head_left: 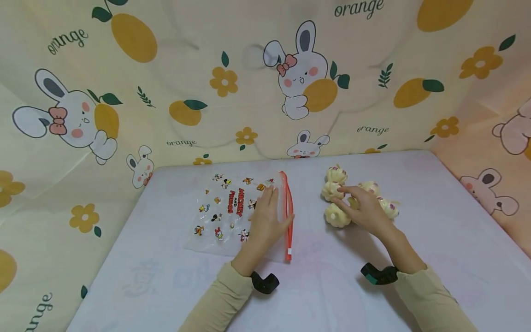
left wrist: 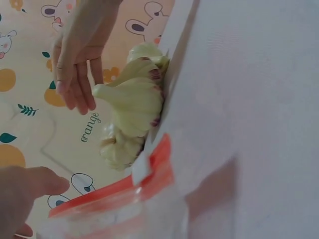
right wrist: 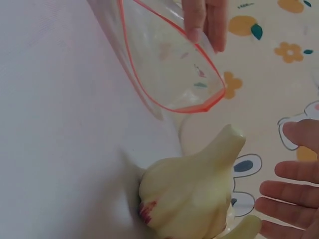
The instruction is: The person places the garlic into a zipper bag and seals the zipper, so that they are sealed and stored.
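Note:
A clear zip bag with cartoon prints and a red zip edge lies on the table. Over its right part is my left hand, fingers extended, thumb near the red edge. In the right wrist view the bag's mouth gapes, with left-hand fingers at its upper rim. Several garlic bulbs are grouped right of the bag, pale with purple streaks. My right hand hovers over them, thumb and fingers apart, holding nothing. One bulb stands large beside that hand in the right wrist view.
The table has a pale, smooth cover. Behind it and at both sides hangs a cream sheet printed with rabbits and oranges. A black wrist camera sits on the left wrist, another on the right.

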